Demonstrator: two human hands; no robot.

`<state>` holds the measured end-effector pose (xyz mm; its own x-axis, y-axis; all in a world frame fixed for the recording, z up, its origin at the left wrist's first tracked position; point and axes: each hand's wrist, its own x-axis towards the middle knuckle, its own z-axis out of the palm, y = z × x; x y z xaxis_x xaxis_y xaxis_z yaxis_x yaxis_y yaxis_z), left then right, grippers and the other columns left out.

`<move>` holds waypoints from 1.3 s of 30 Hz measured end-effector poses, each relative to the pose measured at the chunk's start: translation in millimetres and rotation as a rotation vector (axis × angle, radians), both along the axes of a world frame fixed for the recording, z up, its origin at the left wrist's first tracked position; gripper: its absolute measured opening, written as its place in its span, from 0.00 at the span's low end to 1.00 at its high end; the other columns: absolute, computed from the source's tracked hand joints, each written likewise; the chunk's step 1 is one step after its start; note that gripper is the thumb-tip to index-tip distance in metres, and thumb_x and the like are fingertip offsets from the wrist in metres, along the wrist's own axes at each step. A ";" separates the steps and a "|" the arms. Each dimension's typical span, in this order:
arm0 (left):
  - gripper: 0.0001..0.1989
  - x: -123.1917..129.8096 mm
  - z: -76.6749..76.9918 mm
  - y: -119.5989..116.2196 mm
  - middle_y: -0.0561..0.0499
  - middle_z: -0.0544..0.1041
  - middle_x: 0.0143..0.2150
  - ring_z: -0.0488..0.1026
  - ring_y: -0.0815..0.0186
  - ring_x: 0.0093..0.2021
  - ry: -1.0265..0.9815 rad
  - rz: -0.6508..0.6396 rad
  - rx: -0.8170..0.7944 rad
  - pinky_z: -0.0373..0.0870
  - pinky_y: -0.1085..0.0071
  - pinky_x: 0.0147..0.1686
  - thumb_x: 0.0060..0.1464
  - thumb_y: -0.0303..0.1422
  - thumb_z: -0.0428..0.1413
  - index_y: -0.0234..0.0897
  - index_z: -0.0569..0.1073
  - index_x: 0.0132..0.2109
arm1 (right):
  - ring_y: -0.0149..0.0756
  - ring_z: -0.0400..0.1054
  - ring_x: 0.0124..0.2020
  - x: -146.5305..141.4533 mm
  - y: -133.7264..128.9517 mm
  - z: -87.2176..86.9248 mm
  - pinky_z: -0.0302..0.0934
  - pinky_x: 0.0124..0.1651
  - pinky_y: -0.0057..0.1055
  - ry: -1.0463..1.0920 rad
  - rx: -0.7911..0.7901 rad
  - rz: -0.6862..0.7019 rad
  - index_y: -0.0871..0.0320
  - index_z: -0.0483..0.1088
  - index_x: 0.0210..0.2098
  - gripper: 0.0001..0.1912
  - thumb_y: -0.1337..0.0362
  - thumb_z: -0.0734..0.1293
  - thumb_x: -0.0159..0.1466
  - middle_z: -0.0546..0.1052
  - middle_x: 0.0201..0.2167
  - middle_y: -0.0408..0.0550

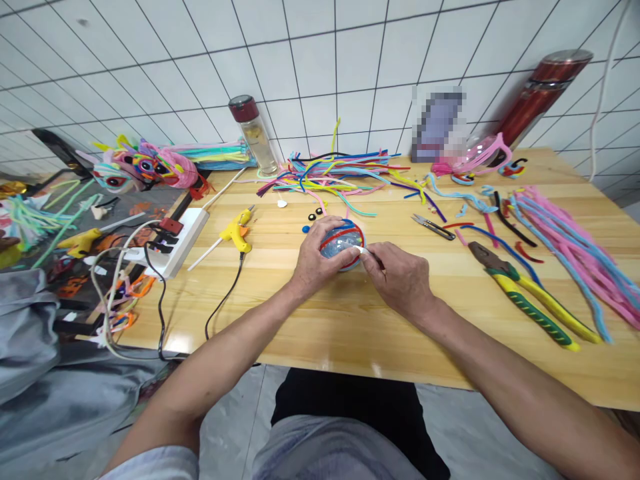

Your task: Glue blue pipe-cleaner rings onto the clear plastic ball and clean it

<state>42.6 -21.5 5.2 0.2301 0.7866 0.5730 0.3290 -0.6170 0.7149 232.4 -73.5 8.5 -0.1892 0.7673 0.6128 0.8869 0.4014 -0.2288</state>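
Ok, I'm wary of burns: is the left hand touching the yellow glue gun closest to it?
Apart. The head view shows a strip of wooden tabletop between the left hand and the yellow glue gun.

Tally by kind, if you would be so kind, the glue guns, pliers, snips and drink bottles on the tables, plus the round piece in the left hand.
Glue guns: 2
Pliers: 1
Snips: 1
Drink bottles, red flask and glass bottle: 2
Round piece in the left hand: 1
Total: 7
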 end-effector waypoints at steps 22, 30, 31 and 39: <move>0.25 -1.1 -2.1 0.7 0.42 0.76 0.59 0.73 0.55 0.63 0.019 0.022 0.005 0.69 0.54 0.66 0.58 0.47 0.65 0.40 0.72 0.56 | 0.31 0.71 0.29 -2.5 -1.1 0.1 0.48 0.29 0.31 0.015 -0.022 -0.021 0.56 0.75 0.36 0.19 0.55 0.59 0.76 0.80 0.28 0.44; 0.28 -7.4 -6.0 5.8 0.41 0.71 0.63 0.68 0.53 0.67 0.117 0.010 0.015 0.65 0.51 0.68 0.57 0.52 0.63 0.42 0.73 0.58 | 0.32 0.74 0.33 10.2 4.9 4.2 0.48 0.29 0.31 -0.033 -0.060 0.064 0.56 0.76 0.38 0.19 0.55 0.58 0.76 0.83 0.34 0.47; 0.29 -7.9 -6.5 6.1 0.41 0.71 0.63 0.68 0.53 0.67 0.121 0.007 0.020 0.65 0.51 0.68 0.58 0.53 0.63 0.43 0.73 0.59 | 0.32 0.74 0.33 11.4 5.3 4.8 0.48 0.29 0.31 -0.042 -0.058 0.068 0.56 0.76 0.38 0.19 0.55 0.59 0.76 0.83 0.33 0.47; 0.33 -8.2 -5.0 7.3 0.40 0.72 0.65 0.68 0.53 0.68 0.108 -0.067 -0.038 0.66 0.53 0.68 0.58 0.56 0.61 0.42 0.68 0.63 | 0.32 0.74 0.32 13.1 5.4 5.9 0.47 0.29 0.31 -0.056 -0.062 0.051 0.56 0.76 0.38 0.19 0.55 0.58 0.76 0.82 0.33 0.46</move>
